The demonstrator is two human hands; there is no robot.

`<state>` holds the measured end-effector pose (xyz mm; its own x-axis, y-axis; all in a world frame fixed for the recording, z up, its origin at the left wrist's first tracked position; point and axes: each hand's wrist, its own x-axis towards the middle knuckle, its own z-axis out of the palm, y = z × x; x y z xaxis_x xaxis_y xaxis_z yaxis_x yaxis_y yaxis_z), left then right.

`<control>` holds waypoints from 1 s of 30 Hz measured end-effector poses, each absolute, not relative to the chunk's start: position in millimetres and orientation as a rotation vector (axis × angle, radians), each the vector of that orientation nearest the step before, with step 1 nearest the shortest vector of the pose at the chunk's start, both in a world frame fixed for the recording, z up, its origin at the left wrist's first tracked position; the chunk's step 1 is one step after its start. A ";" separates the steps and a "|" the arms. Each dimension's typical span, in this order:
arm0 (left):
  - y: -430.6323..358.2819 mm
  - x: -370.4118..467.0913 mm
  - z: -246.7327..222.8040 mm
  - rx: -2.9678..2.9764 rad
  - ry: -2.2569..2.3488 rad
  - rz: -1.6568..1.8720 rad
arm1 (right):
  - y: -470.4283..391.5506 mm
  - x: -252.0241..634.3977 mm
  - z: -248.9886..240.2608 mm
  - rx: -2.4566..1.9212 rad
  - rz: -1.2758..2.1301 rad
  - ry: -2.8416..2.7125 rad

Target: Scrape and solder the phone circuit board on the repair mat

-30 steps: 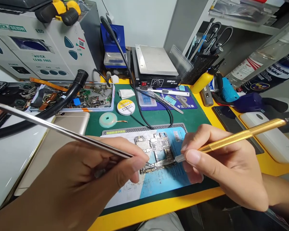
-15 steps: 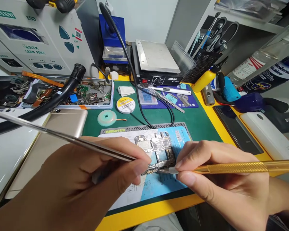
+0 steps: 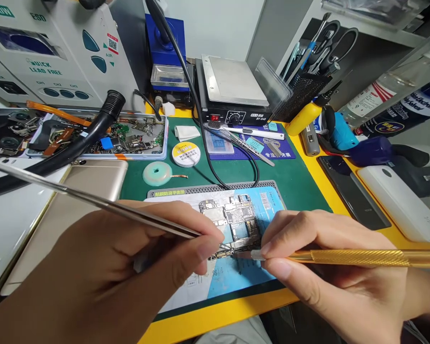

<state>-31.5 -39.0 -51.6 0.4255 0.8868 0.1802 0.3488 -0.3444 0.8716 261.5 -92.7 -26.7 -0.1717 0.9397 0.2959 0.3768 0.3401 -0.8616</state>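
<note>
A phone circuit board [image 3: 241,215] lies on a white and blue card [image 3: 179,296] in the middle of the bench. My left hand [image 3: 139,258] is closed on metal tweezers [image 3: 129,210], whose tips reach the lower edge of the board. Between thumb and fingers of my right hand [image 3: 329,258] is a craft knife [image 3: 358,257] with a gold knurled handle. Its blade points left and meets the board's lower edge close to the tweezer tips. Whether blade or tips touch a small part there is too small to tell.
A hot plate [image 3: 232,81] stands behind the card, with a black cable looping down in front. On the left are a tray [image 3: 136,155] of loose parts, a black hose [image 3: 64,155] and a gold phone back [image 3: 103,184]. A black phone [image 3: 354,191] and white power bank [image 3: 403,203] lie right.
The knife handle and my right hand have shifted slightly right and down, with the blade still at the board's lower edge. My left hand and the tweezers have barely moved.
</note>
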 end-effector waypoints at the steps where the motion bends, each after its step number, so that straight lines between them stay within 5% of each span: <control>1: -38.1 -30.5 -51.7 1.900 1.037 0.875 | -93.3 261.8 -27.2 -1.172 0.801 -1.726; 30: -42.9 0.0 -50.0 1.527 1.143 0.909 | -91.8 257.4 -23.5 -1.176 0.822 -1.694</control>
